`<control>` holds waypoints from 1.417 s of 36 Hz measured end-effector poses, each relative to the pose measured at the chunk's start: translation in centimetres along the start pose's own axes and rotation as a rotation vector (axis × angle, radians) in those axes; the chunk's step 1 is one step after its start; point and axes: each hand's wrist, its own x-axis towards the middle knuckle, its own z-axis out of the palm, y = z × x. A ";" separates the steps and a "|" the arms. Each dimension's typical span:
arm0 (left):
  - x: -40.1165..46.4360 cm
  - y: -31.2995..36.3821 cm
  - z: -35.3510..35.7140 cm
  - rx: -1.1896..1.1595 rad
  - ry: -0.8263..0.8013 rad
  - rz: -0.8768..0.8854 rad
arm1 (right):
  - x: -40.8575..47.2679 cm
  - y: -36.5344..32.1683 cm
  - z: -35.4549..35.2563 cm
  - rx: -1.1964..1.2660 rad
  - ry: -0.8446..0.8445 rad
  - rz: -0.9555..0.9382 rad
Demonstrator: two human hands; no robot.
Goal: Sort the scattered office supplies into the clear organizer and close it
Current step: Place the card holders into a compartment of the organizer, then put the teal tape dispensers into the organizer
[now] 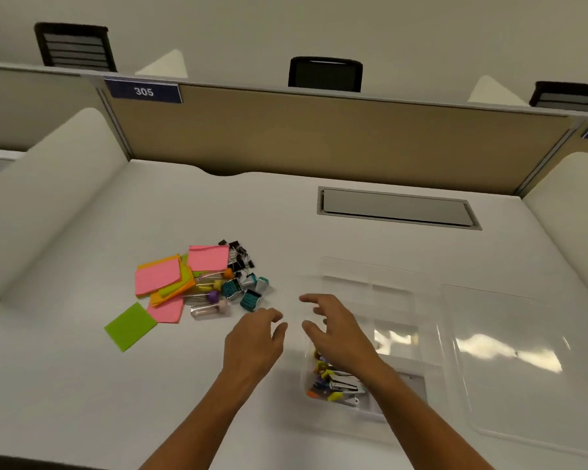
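Note:
A clear organizer (392, 300) lies open on the white desk, right of centre. Its near compartment holds coloured pins and small staplers (336, 385). Its clear lid (520, 361) lies flat to the right. A pile of supplies sits to the left: pink, orange and green sticky notes (160, 276), black binder clips (240, 257), teal binder clips (250, 299) and large-headed pins (214, 293). My left hand (255, 340) hovers just right of the pile, fingers apart, holding nothing. My right hand (336, 329) is spread over the organizer's left edge, empty.
A loose green sticky note (130, 326) lies at the near left. A grey cable hatch (398, 208) is set in the desk at the back. Tan partition panels (319, 137) and white side dividers wall in the desk.

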 end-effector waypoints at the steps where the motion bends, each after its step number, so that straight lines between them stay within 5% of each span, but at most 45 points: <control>1: 0.1 -0.7 -0.2 0.002 0.005 -0.028 | 0.7 -0.3 0.6 -0.015 -0.012 -0.001; 10: 1.5 -6.9 -2.3 -0.074 0.032 -0.084 | 6.8 -2.4 5.0 -0.313 -0.180 -0.029; 20: 7.0 -9.8 -2.5 -0.064 0.047 0.119 | 10.6 -2.4 9.4 -0.669 -0.294 -0.085; 32: 11.7 -9.7 -0.4 0.181 -0.033 0.273 | 10.7 -1.3 10.9 -0.882 -0.154 -0.137; 43: 11.8 -9.7 -0.2 0.433 -0.010 0.254 | 9.1 -1.0 9.8 -0.826 -0.145 -0.087; 51: 11.0 -9.1 -0.4 0.154 0.054 0.239 | 7.7 -1.1 7.9 -0.532 -0.120 0.038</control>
